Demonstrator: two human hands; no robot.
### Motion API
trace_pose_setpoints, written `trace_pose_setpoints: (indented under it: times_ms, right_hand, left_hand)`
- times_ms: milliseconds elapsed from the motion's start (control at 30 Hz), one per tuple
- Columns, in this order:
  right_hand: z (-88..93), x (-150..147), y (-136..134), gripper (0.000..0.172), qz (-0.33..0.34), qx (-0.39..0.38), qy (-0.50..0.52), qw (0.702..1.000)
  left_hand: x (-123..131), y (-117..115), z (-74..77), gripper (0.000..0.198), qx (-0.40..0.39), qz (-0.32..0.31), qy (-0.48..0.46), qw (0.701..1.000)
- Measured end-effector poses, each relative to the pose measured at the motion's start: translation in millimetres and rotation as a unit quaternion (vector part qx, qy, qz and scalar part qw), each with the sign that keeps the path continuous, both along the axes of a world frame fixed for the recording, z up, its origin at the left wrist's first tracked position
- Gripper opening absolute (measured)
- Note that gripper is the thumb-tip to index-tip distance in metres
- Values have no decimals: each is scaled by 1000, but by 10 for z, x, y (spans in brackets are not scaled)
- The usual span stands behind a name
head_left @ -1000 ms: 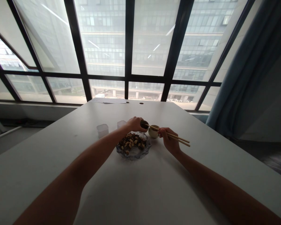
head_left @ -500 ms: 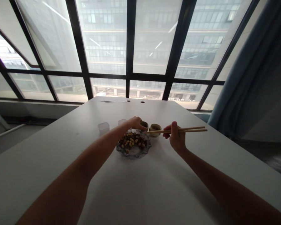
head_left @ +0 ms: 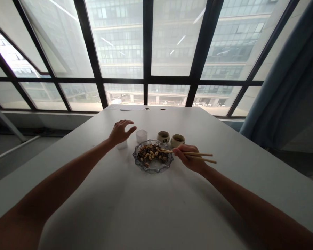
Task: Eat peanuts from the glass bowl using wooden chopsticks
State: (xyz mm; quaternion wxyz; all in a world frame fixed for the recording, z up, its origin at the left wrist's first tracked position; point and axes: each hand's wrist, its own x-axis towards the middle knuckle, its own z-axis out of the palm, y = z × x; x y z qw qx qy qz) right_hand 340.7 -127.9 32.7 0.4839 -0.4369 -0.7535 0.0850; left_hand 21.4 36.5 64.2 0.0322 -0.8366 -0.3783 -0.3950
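Bare hands, slender fingers, bare wrists, uncovered forearms

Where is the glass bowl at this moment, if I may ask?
In the head view, the glass bowl stands on the white table just below the picture's centre, nearer the person than the two cups and left of the right hand.

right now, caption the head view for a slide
Right hand holds chopsticks over a clear bowl of pale nuts and darker pieces; open left hand hovers by two translucent containers.
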Motion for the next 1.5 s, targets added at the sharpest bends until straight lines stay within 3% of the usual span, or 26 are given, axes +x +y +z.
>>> trace_pose_setpoints:
  times_ms: [167, 300, 433, 600, 767, 1267, 1500]
  right_hand:
    - [-119, 15, 13, 45, -23, -58, 78, 995]
    - [-254, 13, 47, 47, -49, -104, 205, 972]
    - [-299, -33, 38, 48, -64, -119, 256, 957]
    - [-265, -112, 9, 48, -75, -124, 278, 949]
    - [-252, -137, -18, 47, -68, -143, 271, 950]
    - [-295, -92, -49, 50, -91, -65, 260, 959]
    - [-338, -81, -93, 45, -106, -35, 193, 975]
  left_hand:
    - [-435, -34, -342, 59, -60, 48, -74, 994]
    - [-551, -114, -614, 72, -139, 27, -161, 977]
    - [-580, -133, -763, 91, -189, 43, -164, 967]
    - [-590, -146, -772, 105, -235, 97, -126, 959]
    - [-567, -198, -717, 97, -275, 100, -110, 950]
    - [-474, -272, -713, 80, -258, 75, -111, 957]
    - [-450, -259, -735, 78, -213, 68, -108, 969]
